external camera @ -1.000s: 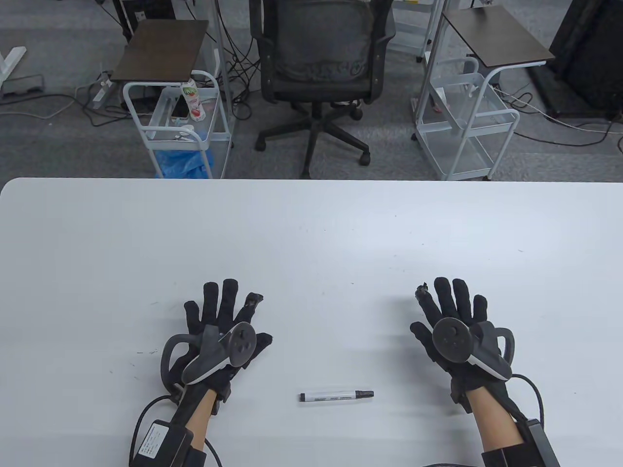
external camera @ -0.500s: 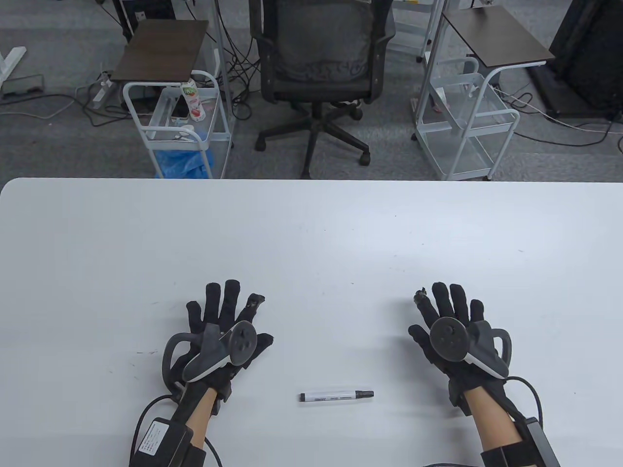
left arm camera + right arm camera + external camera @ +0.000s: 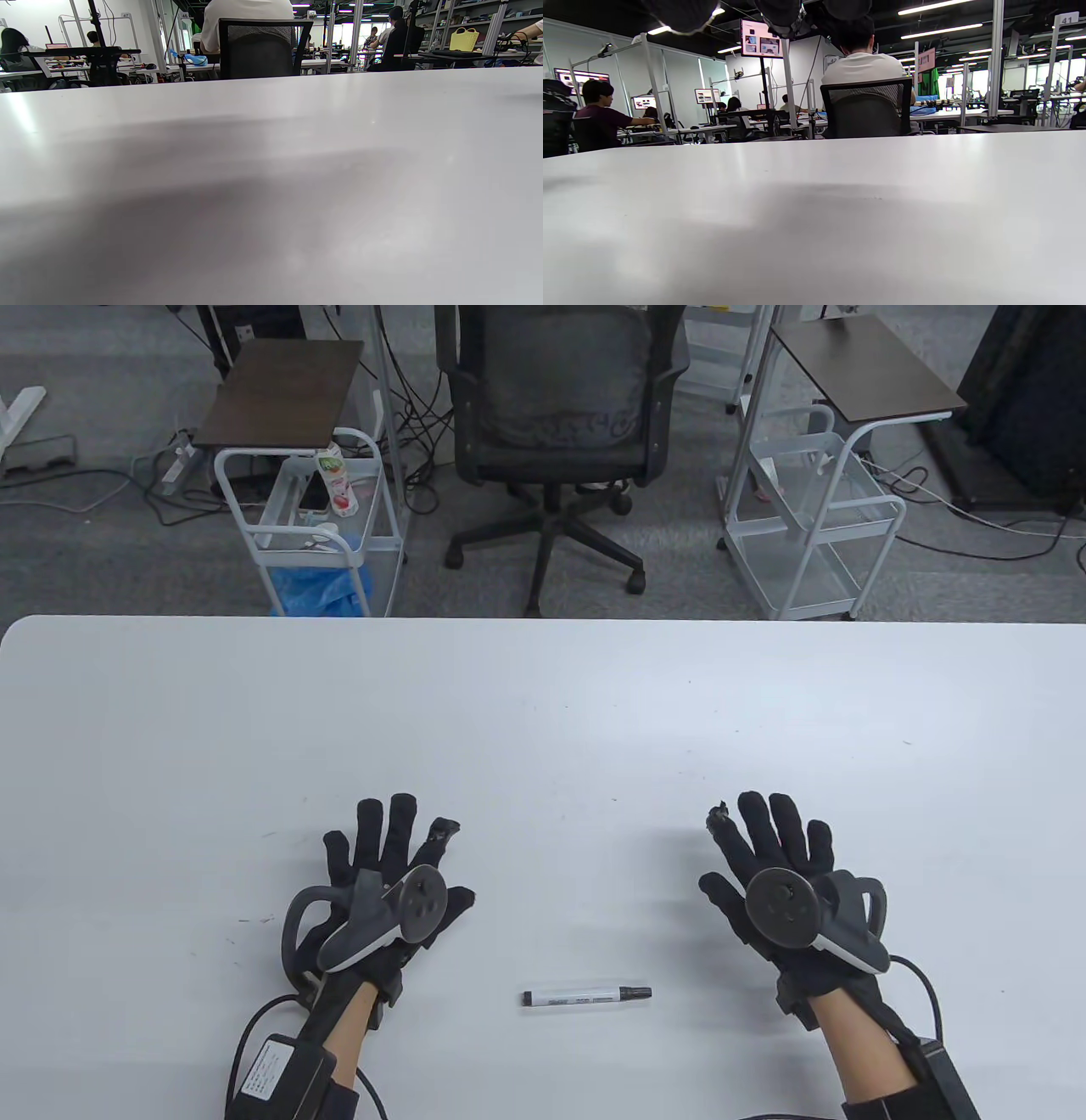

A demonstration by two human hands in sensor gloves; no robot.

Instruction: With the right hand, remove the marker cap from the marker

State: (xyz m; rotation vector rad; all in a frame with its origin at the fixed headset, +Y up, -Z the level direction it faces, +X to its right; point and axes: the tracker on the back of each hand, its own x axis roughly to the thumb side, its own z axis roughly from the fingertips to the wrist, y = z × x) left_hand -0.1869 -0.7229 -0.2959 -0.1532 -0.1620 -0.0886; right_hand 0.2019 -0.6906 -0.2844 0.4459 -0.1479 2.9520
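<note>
Ideally the right hand [image 3: 768, 882], fingers spread and empty, drops toward seven o'clock to the marker [image 3: 585, 996] lying between both hands on the worktop [image 3: 543, 712], pinching its dark right-end cap [image 3: 636, 993].

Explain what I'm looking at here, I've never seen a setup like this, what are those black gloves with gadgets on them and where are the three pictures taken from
These are a person's two hands in black sensor gloves, each with a grey tracker strapped to its back; the fingers are free. The table view looks down from above: the left hand and right hand are spread open over the white table, holding nothing. Between them lies a marker with a white barrel and black cap, untouched, its cap on. The other two pictures come from cameras on the wrists, looking low across the tabletop at a workroom behind. In the right wrist view, dark gloved fingertips hang in at the top.
</note>
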